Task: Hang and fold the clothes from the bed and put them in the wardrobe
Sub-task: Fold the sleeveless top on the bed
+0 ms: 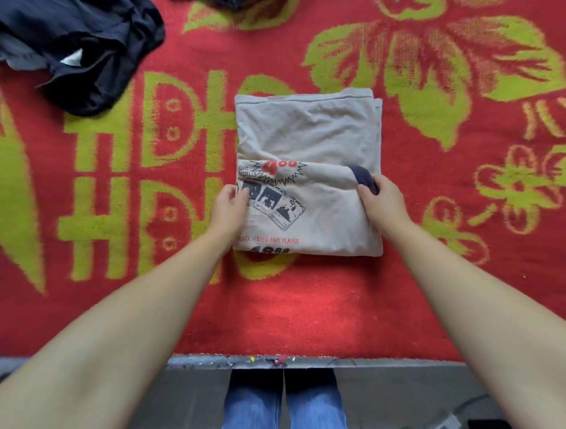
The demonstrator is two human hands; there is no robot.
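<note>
A beige T-shirt (309,134) with a black and red print lies folded into a rectangle in the middle of the bed. Its near half is turned up over the far half, and a dark navy collar shows at the right edge. My left hand (228,203) grips the shirt's left edge at the fold, fingers curled round the cloth. My right hand (379,196) pinches the right edge beside the navy collar.
The bed is covered by a red blanket (306,306) with yellow-green flowers and letters. A crumpled dark navy garment (82,52) lies at the far left. Another dark piece of cloth (223,3) peeks in at the top edge. The bed's near edge and my jeans are below.
</note>
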